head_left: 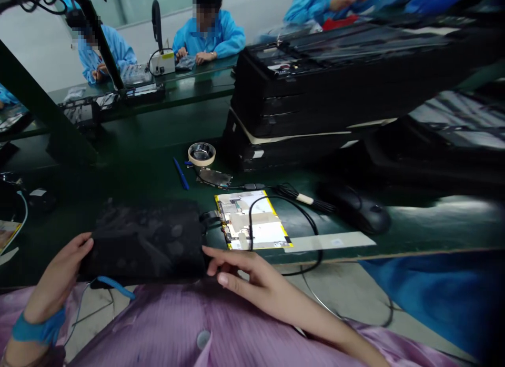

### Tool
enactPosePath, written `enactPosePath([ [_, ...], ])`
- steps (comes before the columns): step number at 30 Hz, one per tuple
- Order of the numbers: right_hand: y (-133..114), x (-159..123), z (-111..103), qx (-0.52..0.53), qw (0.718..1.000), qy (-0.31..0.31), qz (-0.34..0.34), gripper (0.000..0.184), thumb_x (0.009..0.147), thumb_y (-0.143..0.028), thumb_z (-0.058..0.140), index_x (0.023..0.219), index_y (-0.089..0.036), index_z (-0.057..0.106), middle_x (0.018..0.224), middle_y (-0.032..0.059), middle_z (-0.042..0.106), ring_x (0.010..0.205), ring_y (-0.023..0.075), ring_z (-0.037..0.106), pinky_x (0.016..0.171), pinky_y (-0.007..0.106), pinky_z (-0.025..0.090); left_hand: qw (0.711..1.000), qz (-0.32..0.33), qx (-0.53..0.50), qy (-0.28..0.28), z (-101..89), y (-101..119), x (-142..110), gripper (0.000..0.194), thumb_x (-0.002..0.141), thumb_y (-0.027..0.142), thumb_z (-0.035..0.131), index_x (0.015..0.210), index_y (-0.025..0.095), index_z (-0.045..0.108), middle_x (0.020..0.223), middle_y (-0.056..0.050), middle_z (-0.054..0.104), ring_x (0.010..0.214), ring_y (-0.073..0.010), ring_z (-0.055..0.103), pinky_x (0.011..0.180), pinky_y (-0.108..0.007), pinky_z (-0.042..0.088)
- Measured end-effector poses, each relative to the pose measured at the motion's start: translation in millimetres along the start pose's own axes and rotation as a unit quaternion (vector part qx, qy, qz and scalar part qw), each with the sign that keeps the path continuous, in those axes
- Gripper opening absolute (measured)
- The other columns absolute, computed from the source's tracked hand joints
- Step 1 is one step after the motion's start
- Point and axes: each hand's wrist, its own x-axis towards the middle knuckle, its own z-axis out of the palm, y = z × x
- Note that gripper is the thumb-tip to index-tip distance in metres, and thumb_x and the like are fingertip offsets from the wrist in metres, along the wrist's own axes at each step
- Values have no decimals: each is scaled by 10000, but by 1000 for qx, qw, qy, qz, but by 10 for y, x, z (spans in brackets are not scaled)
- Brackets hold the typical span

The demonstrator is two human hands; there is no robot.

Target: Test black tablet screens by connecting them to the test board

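Head view: black block (153, 251), long axis left-right; left hand (59, 275) holding left end, right hand (254, 277) half-spread.

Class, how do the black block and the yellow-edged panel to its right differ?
The black block is dark throughout; the yellow-edged panel is mostly pale. The black block looks larger than the panel. The left hand grips the black block, while no hand touches the panel. Both are near the front edge of the bench.

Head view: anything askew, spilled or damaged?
One oddity: the black cable loops across the yellow-edged panel and out past the front edge of the bench; looks untidy, might snag. No spill or damage evident.
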Motion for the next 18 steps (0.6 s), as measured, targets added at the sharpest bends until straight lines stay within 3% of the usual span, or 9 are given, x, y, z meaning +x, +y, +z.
enactPosePath([
  [2, 23, 13, -98, -56, 998, 22, -28, 361, 985, -386, 529, 1233, -169, 676, 952, 64, 740, 811, 171, 685, 695, 269, 536, 1000, -19, 17, -1, -34, -85, 13, 374, 823, 687, 476, 925, 394, 686, 891, 27, 744, 938, -303, 713, 891, -494, 578],
  [4, 103, 65, -256, -179, 975, 124, -54, 337, 1009, -347, 469, 1170, -163, 701, 1000, 92, 739, 872, 206, 692, 769, 320, 545, 992, 13, 115, 58, -103, -151, 37, 386, 775, 695, 509, 868, 361, 679, 989, -32, 707, 1075, -375, 654, 1021, -573, 487],
  [6, 242, 156, -448, -344, 906, 240, -60, 362, 1015, -312, 413, 1152, -138, 699, 1067, 142, 718, 945, 266, 671, 824, 399, 534, 969, 74, 207, 109, -161, -134, 25, 423, 773, 695, 485, 939, 360, 680, 1173, -75, 645, 1202, -412, 574, 1075, -595, 429],
  [7, 325, 208, -541, -419, 866, 267, -58, 371, 1010, -301, 404, 1153, -120, 695, 1086, 167, 704, 970, 297, 656, 835, 434, 525, 964, 102, 220, 111, -171, -76, -2, 428, 782, 687, 477, 1012, 385, 676, 1265, -66, 611, 1239, -403, 551, 1060, -580, 449],
  [9, 491, 306, -687, -522, 810, 263, -54, 369, 995, -283, 410, 1154, -97, 686, 1166, 203, 665, 1019, 334, 628, 844, 467, 514, 965, 165, 193, 65, -135, 154, -89, 409, 794, 665, 501, 1125, 477, 651, 1382, 16, 573, 1255, -354, 560, 991, -519, 522],
  [11, 621, 370, -756, -570, 782, 245, -56, 361, 982, -251, 413, 1187, -103, 669, 1247, 208, 623, 1061, 336, 609, 852, 462, 509, 958, 247, 145, -16, -9, 514, -171, 395, 794, 658, 522, 1141, 528, 660, 1356, 78, 615, 1236, -323, 588, 1007, -479, 524],
  [15, 712, 391, -730, -597, 762, 246, -56, 366, 963, -204, 407, 1240, -141, 638, 1280, 188, 599, 1073, 313, 597, 848, 435, 500, 902, 355, 128, -210, 500, 1321, -87, 398, 906, 513, 462, 1195, 364, 691, 1288, -9, 674, 1187, -270, 623, 1069, -410, 479],
  [18, 687, 380, -691, -611, 753, 242, -49, 362, 957, -199, 420, 1247, -146, 630, 1292, 187, 591, 1079, 314, 589, 847, 432, 499, 871, 397, 171, -233, 1000, 1693, 185, 323, 944, 293, 473, 1169, 224, 694, 1243, -64, 689, 1194, -242, 607, 1076, -377, 450],
])
